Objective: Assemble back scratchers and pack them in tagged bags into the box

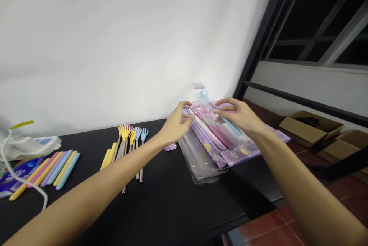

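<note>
A purple printed display box (pixel 211 150) sits tilted at the right of the black table, with packaged pink back scratchers (pixel 211 123) in it. My right hand (pixel 234 113) is above the box, its fingers closed on a packaged back scratcher (pixel 234 127) with a light-blue handle and hand-shaped head; the clear wrapper's top is blurred. By the box's left edge, my left hand (pixel 178 121) has thumb and fingers apart, with nothing visible between them. Under the box lies clear plastic packaging (pixel 198 165).
Loose back-scratcher heads on metal rods (pixel 125 132) lie mid-table, beside yellow handles (pixel 110 154). Several coloured handles (pixel 61 165) lie at left near a white cable (pixel 17 177) and blue packet (pixel 21 173). Cardboard boxes (pixel 310 127) stand on the floor, right. A white wall (pixel 115 46) rises behind.
</note>
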Demonstrator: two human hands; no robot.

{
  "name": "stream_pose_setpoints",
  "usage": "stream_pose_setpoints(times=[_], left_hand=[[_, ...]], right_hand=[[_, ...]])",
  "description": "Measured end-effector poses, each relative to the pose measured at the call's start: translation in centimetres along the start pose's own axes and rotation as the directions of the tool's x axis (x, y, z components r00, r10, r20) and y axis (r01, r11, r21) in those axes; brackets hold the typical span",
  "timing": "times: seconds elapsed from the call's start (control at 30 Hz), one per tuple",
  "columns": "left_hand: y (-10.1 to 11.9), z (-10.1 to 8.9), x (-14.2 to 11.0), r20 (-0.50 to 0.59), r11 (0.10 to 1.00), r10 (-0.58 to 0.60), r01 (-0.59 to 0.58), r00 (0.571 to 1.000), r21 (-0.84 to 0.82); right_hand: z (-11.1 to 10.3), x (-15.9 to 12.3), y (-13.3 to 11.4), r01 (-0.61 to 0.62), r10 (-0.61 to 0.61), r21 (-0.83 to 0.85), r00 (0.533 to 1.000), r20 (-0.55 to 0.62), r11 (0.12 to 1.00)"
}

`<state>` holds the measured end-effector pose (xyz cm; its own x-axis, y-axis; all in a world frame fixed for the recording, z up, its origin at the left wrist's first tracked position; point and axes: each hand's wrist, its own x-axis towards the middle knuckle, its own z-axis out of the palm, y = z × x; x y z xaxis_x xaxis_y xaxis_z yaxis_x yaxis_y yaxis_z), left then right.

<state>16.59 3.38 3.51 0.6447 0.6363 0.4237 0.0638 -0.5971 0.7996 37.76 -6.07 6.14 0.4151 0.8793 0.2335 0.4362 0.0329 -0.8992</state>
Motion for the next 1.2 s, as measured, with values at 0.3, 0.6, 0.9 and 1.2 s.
stream_pose_setpoints(times=[0.3, 0.6, 0.9, 1.2], left_hand=[[-1.4, 5.6, 1.4, 0.301, 0.779, 0.170, -0.315, 0.938, 0.542], [-1.4, 6.1, 2.0, 0.375, 0.687, 0.084, -0.327, 0.923, 0.649], [-1.2, 6.2, 1.6, 0.353, 0.645, 0.098, -0.330, 0.930, 0.689], [-1.1, 6.3, 1.5, 0.328, 0.646, 0.087, -0.304, 0.941, 0.700]], right_hand=[[-1.4, 3.4, 6.8, -0.025, 0.052, -0.398, 0.997, 0.056, 0.917], [-3.0, 2.8, 6.8, -0.082, 0.243, -0.664, 0.958, 0.154, 0.744], [-2.0, 4.7, 7.5, 0.017, 0.121, -0.799, 0.986, 0.112, 0.602], [-1.7, 5.5, 7.3, 0.067, 0.081, -0.866, 0.989, 0.123, 0.496]])
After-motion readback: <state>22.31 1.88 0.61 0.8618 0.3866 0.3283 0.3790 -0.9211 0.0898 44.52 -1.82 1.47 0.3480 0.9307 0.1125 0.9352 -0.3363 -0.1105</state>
